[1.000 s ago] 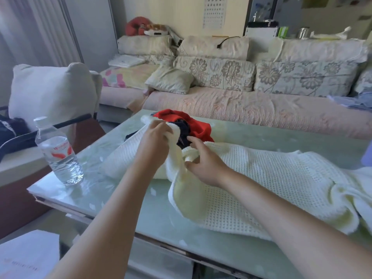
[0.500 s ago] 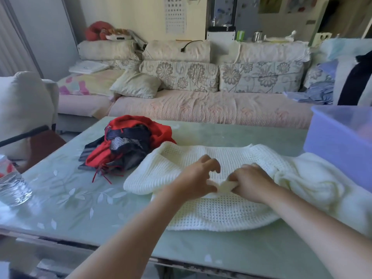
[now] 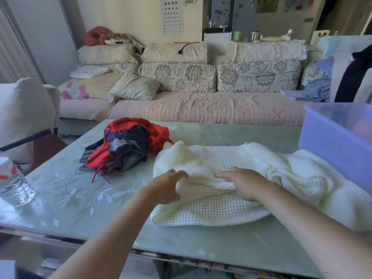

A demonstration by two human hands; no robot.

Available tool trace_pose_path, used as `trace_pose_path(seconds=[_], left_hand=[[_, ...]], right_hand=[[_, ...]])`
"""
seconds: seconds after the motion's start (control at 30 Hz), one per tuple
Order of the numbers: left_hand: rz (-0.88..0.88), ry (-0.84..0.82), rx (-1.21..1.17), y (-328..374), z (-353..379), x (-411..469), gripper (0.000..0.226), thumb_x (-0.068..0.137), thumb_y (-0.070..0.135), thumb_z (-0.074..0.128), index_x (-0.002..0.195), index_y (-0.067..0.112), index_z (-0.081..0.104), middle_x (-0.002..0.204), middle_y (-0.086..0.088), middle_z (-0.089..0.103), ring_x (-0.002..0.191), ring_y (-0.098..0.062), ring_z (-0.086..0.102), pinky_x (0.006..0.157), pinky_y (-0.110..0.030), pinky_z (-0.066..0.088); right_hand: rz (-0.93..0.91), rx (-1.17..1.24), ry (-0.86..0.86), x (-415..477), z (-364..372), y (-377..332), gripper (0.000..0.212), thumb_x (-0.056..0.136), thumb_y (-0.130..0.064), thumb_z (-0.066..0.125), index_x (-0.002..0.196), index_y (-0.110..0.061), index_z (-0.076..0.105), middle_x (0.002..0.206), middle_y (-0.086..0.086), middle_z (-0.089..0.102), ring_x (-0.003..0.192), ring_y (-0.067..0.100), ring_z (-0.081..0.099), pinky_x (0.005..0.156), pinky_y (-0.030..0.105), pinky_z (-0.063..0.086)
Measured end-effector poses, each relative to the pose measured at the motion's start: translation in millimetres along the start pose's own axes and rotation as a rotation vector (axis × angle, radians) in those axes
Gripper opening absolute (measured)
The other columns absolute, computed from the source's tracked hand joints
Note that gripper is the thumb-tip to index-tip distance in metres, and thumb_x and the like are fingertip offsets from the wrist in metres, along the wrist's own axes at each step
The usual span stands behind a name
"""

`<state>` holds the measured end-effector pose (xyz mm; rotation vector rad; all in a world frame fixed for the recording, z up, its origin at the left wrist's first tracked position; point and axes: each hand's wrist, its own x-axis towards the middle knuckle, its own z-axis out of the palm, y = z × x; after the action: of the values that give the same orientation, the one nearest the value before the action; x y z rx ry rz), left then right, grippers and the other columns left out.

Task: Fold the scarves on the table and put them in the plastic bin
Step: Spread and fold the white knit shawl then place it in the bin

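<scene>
Nearest, under both forearms, runs the front edge of the glass-topped table [image 3: 80, 198]. Just past it the cream knitted scarf [image 3: 221, 158] lies spread across the top, its near-left end doubled over. Both hands meet on that raised fold. The left hand [image 3: 167, 188] has its fingers curled over the fold's end with the thumb lower down, gripping the fabric. The right hand [image 3: 245, 184] lies on top with fingers fairly straight, pressing down; its thumb is hidden. The rest of the scarf trails away to the right of the right hand in a bunched heap. Well out to the left of the left hand stands a water bottle [image 3: 14, 186], cut off by the frame. Beyond the left hand sits a heap of red and dark scarves [image 3: 128, 146], its right side touching the cream one. Beyond and to the right of the right hand stands the plastic bin [image 3: 332, 137] — pale blue, its front wall just beside the bunched heap. Behind the table stretches a sofa [image 3: 201, 105].
</scene>
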<state>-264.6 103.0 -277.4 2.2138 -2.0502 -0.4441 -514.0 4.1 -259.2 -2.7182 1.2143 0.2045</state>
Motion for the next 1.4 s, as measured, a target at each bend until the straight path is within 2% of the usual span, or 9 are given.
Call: trace_pose_path(seconds=[0.2, 0.3, 0.43, 0.6, 0.7, 0.8, 0.93, 1.1, 1.4], left_hand=[[-0.083, -0.378, -0.191, -6, -16, 4, 0.025, 0.081, 0.037, 0.061, 0.101, 0.033, 0.075, 0.101, 0.016, 0.072, 0.095, -0.008, 0.067, 0.092, -0.028, 0.053], [-0.111, -0.241, -0.282, -18, -24, 19, 0.017, 0.087, 0.029, 0.059, 0.090, 0.025, 0.075, 0.089, 0.010, 0.073, 0.082, -0.010, 0.070, 0.077, -0.024, 0.053], [-0.157, 0.184, -0.095, -37, -33, 47, 0.022, 0.089, 0.015, 0.048, 0.087, 0.023, 0.069, 0.086, 0.006, 0.066, 0.080, -0.017, 0.061, 0.070, -0.031, 0.053], [-0.201, 0.278, -0.179, -54, -30, 88, 0.027, 0.087, 0.007, 0.043, 0.089, 0.024, 0.063, 0.084, 0.005, 0.062, 0.070, -0.013, 0.057, 0.054, -0.026, 0.043], [-0.210, 0.293, -0.217, -56, -20, 109, 0.029, 0.086, 0.007, 0.041, 0.090, 0.026, 0.062, 0.088, 0.005, 0.063, 0.073, -0.014, 0.059, 0.061, -0.030, 0.051], [-0.208, 0.340, -0.257, -55, -10, 126, 0.026, 0.089, 0.009, 0.039, 0.095, 0.025, 0.060, 0.090, 0.001, 0.065, 0.077, -0.019, 0.061, 0.066, -0.033, 0.054], [-0.207, 0.199, -0.087, -59, -7, 142, 0.025, 0.097, 0.024, 0.040, 0.117, 0.023, 0.056, 0.104, -0.002, 0.067, 0.091, -0.025, 0.062, 0.079, -0.039, 0.053], [-0.209, 0.327, 0.169, -45, -7, 161, 0.025, 0.096, 0.009, 0.041, 0.115, 0.013, 0.055, 0.098, -0.004, 0.063, 0.077, -0.024, 0.058, 0.059, -0.032, 0.041], [-0.131, 0.053, 0.366, -55, -34, 218, 0.064, 0.090, -0.003, 0.043, 0.140, 0.038, 0.045, 0.139, 0.006, 0.052, 0.115, -0.022, 0.057, 0.077, -0.032, 0.049]], right_hand=[[0.167, 0.081, -0.320, 14, -29, -20, 0.035, 0.067, -0.051, 0.057, 0.080, -0.023, 0.074, 0.089, -0.004, 0.071, 0.084, 0.018, 0.064, 0.079, 0.037, 0.046], [0.141, 0.092, -0.010, 30, -28, -27, 0.053, 0.086, -0.060, 0.049, 0.061, -0.016, 0.063, 0.077, -0.001, 0.069, 0.074, 0.023, 0.064, 0.078, 0.037, 0.049], [0.102, 0.348, 0.209, 76, -10, -38, 0.022, 0.093, -0.031, 0.052, 0.107, -0.023, 0.068, 0.112, 0.001, 0.067, 0.103, 0.022, 0.062, 0.090, 0.035, 0.051], [0.165, 0.327, 0.069, 109, 10, -51, 0.096, 0.086, -0.055, 0.064, 0.159, -0.025, 0.009, 0.142, 0.006, 0.053, 0.121, 0.029, 0.056, 0.086, 0.037, 0.046], [0.115, 0.329, 0.056, 122, 13, -37, 0.047, 0.086, -0.047, 0.066, 0.126, -0.023, 0.061, 0.114, 0.001, 0.067, 0.102, 0.025, 0.064, 0.078, 0.035, 0.048], [0.154, 0.354, 0.227, 124, 0, -9, 0.028, 0.089, -0.039, 0.059, 0.073, -0.017, 0.061, 0.077, -0.004, 0.065, 0.079, 0.024, 0.063, 0.064, 0.030, 0.044], [0.371, 0.195, 0.543, 111, -16, 46, 0.022, 0.093, -0.030, 0.053, 0.098, -0.026, 0.073, 0.104, 0.002, 0.071, 0.101, 0.030, 0.064, 0.080, 0.033, 0.049], [0.471, -0.259, 0.150, 96, 2, 93, 0.036, 0.085, -0.026, 0.053, 0.120, -0.026, 0.059, 0.129, 0.002, 0.057, 0.120, 0.027, 0.053, 0.098, 0.036, 0.044], [0.372, 0.401, 0.302, 131, 11, 95, 0.045, 0.100, -0.046, 0.047, 0.083, -0.008, 0.063, 0.078, 0.002, 0.065, 0.083, 0.029, 0.065, 0.062, 0.032, 0.043]])
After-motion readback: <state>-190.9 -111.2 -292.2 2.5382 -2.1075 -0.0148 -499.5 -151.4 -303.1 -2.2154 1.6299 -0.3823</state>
